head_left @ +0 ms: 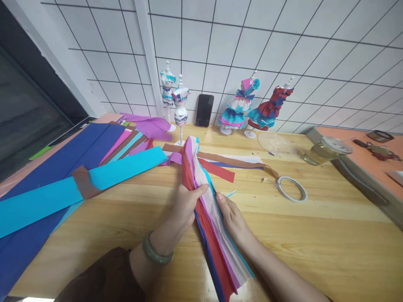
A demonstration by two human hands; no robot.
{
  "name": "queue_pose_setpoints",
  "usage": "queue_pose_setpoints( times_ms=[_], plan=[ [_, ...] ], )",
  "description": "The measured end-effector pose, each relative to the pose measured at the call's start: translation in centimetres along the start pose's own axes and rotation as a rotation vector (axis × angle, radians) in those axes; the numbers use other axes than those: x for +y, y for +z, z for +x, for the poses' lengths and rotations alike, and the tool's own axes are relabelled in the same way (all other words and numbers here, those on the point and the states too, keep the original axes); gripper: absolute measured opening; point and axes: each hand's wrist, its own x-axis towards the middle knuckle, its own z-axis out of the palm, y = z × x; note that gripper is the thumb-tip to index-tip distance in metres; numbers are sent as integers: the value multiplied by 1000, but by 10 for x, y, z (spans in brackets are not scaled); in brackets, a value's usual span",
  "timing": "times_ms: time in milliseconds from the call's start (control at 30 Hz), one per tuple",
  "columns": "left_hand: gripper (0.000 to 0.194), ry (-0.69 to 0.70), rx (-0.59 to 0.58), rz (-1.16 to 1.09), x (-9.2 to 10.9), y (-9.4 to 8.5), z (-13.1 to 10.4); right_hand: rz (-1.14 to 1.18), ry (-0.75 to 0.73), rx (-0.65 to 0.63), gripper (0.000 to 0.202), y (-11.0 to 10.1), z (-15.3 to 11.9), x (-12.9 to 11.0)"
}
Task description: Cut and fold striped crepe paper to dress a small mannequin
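Note:
A long bundle of layered crepe paper strips (217, 235), in blue, red, purple, white and turquoise, runs from the table's middle toward its front edge. My left hand (188, 201) is wrapped round the bundle, its thumb pressed on the white layer. At the turquoise edge, my right hand (231, 214) is closed with thumb and fingers together. A thin dark object shows at its fingertips, too small to make out. A small turquoise scrap (231, 193) lies just beyond that hand.
Wide blue and turquoise paper strips (129, 168) spread across the left. Small dress forms (180, 115), a phone (204, 110) and dressed forms (235, 110) stand along the wall. Right of the bundle are a tape roll (292, 189) and a cup (327, 150); loose strips (217, 170) lie behind.

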Motion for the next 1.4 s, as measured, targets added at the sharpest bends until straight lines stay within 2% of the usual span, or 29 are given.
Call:
queue_pose_setpoints(
  times_ms=[1100,1400],
  plan=[
    [44,-30,-8,-14,-1,0,0,-30,5,-2,34,-2,1,0],
    [50,-25,-35,-66,-2,-1,0,-68,-7,26,36,-3,2,4]
  ],
)
